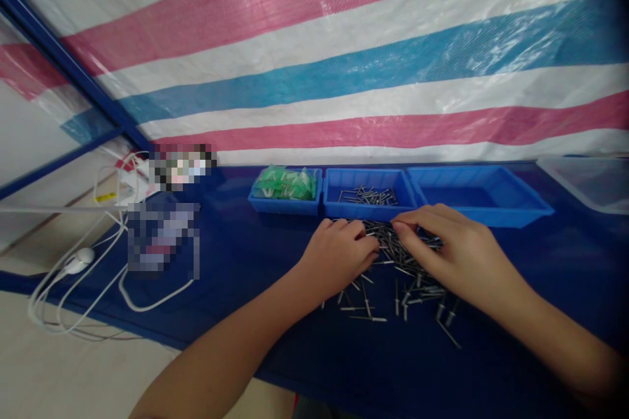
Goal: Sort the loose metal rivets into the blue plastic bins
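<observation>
A loose pile of metal blind rivets [400, 252] lies on the dark blue table, with several strays scattered toward its front edge. My left hand [339, 252] is at the pile's left side, its fingers curled down and closed; what they hold, if anything, is hidden. From the right, my right hand [455, 249] reaches over the pile with thumb and forefinger pinched close to the middle bin's front rim. Anything in that pinch is too small to make out. Behind the hands, the middle blue bin [363, 211] contains more rivets [371, 196].
To the left, a blue bin [285, 206] holds green-and-clear plastic packets [285, 183]. Another blue bin [491, 216] stands at right, near a clear plastic container [590, 183]. White cables [122, 294] and blurred-out items occupy the table's left end. Striped plastic sheeting [344, 78] hangs behind.
</observation>
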The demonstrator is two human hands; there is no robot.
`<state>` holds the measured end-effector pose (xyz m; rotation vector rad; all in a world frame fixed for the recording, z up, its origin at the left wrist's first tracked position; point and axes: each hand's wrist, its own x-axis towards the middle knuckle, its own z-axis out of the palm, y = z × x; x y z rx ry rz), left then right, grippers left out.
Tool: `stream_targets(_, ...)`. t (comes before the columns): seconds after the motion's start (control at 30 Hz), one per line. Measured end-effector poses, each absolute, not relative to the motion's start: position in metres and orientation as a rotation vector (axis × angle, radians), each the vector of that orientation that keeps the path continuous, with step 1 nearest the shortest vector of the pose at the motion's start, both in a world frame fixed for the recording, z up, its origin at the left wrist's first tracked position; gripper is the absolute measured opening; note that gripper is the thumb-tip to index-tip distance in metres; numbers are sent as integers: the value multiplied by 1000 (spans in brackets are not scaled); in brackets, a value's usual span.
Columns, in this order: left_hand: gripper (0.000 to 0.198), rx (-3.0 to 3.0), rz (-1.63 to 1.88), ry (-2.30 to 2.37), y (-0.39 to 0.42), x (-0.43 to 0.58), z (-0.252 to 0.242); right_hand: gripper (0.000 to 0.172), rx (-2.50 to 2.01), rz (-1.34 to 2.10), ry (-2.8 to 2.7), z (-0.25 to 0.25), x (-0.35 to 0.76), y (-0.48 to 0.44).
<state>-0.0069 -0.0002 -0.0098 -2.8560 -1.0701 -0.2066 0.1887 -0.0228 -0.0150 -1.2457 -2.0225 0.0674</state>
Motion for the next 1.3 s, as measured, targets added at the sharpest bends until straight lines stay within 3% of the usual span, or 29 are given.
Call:
stream_targets(0.83, 20, -2907, -191, -1094, 0, -3, -12, 19, -1249, 158, -2086, -19, 184, -23)
stream_targets(1.03, 19, -3074, -659, -1197, 2, -5, -11, 22, -1330, 256, -2023, -22, 185, -23)
stream_targets(1.17, 17, -3218, -1072, -1333, 0, -3, -6, 29, -1356, 560, -1921, -21, 184, -22)
stream_targets(1.3, 18, -3309, -1273, -1370, -5, 1, -5, 33, -1291, 891, -1743, -16, 182, -20)
